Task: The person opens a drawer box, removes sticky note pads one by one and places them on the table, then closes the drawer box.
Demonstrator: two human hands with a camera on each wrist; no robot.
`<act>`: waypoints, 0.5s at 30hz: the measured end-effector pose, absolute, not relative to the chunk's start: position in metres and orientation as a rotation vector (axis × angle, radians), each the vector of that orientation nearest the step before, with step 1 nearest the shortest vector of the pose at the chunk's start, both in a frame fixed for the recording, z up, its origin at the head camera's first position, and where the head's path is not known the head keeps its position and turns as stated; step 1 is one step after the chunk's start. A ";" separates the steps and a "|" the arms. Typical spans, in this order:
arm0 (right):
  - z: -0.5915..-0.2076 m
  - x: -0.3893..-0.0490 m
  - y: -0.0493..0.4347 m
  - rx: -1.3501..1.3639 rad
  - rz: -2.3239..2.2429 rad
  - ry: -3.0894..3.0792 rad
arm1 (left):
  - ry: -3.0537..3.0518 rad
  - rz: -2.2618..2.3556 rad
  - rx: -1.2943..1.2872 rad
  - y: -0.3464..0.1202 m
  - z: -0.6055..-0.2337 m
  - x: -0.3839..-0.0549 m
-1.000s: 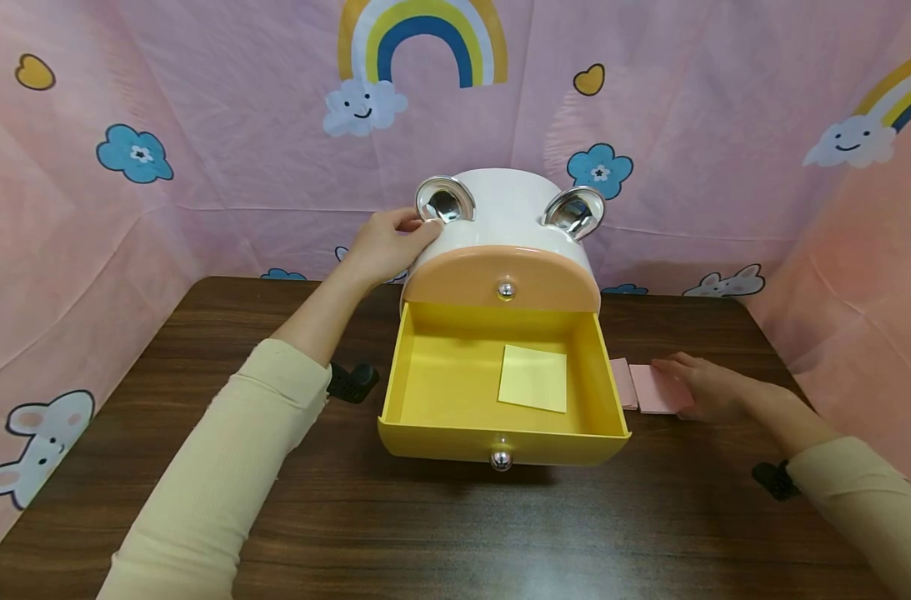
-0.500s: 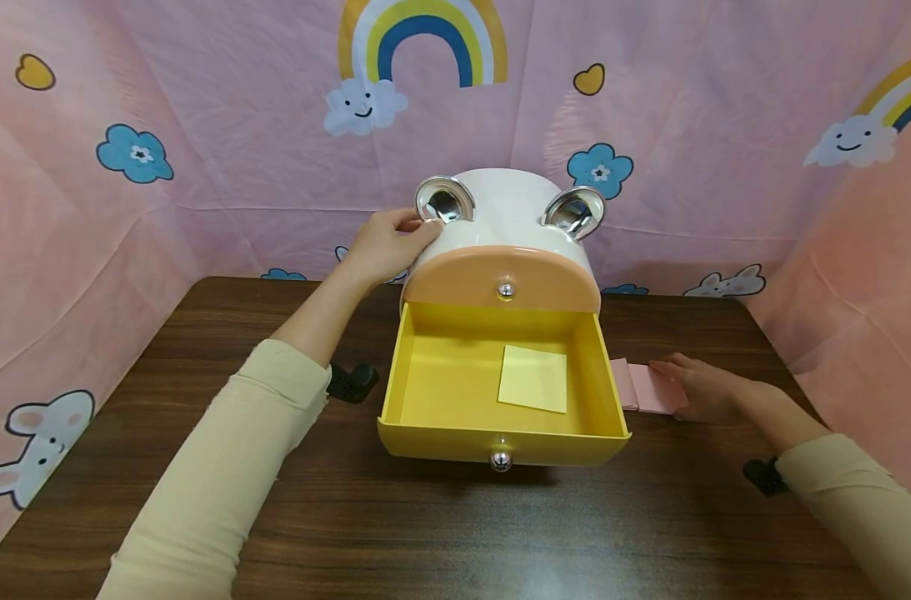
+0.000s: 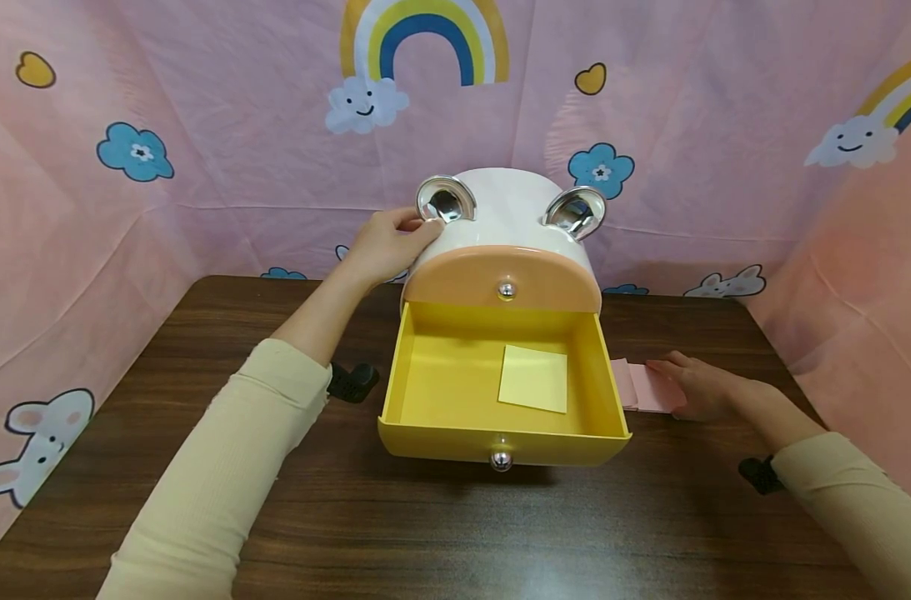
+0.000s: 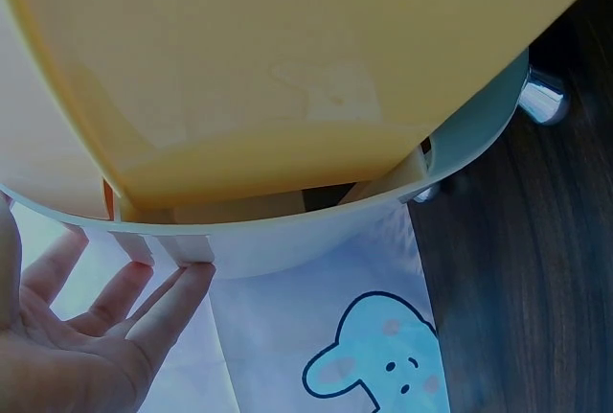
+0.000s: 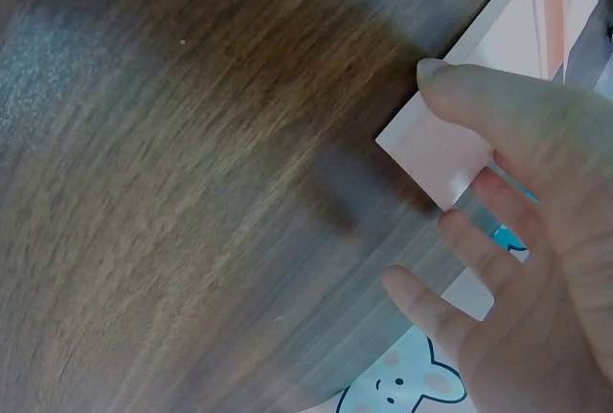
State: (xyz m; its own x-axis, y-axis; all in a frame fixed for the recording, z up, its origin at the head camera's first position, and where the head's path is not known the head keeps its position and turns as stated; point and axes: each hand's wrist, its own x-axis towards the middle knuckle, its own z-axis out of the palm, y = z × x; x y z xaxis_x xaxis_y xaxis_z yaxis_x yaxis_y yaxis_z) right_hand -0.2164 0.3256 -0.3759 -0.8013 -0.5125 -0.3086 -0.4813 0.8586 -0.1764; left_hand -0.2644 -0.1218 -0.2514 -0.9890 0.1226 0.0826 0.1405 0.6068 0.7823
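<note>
In the head view, my left hand (image 3: 391, 246) rests on the upper left side of a white mini drawer cabinet (image 3: 511, 196) with silver ears. In the left wrist view its fingertips (image 4: 196, 269) touch the shell, fingers fairly straight. The lower yellow drawer (image 3: 447, 367) is pulled out, and a yellow sticky note (image 3: 533, 379) lies inside. Right of the drawer, pink sticky notes (image 3: 653, 390) lie on the table, partly overlapping another pink stack (image 3: 623, 383). My right hand (image 3: 703, 387) holds their right end between thumb and index finger; the other fingers (image 5: 421, 308) are spread.
The peach upper drawer (image 3: 455, 283) is closed, with a silver knob (image 3: 506, 290). The dark wooden table (image 3: 395, 533) extends in front. A pink printed cloth (image 3: 275, 117) hangs behind and at both sides.
My right hand has shifted slightly left with the pink notes, toward the other pink stack. My left hand and the cabinet stay in place.
</note>
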 end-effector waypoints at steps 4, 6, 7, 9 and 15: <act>-0.377 -0.217 0.326 -0.769 -0.130 2.691 | -2.801 -1.378 -0.228 -0.122 -0.251 -0.264; -0.376 -0.217 0.325 -0.793 -0.128 2.695 | -2.802 -1.383 -0.230 -0.122 -0.251 -0.264; -0.376 -0.217 0.325 -0.799 -0.125 2.698 | -2.802 -1.383 -0.230 -0.122 -0.251 -0.264; -0.376 -0.216 0.325 -0.801 -0.119 2.700 | -2.803 -1.382 -0.230 -0.122 -0.251 -0.264; -0.374 -0.215 0.325 -0.743 -0.105 2.691 | -2.809 -1.368 -0.226 -0.122 -0.252 -0.265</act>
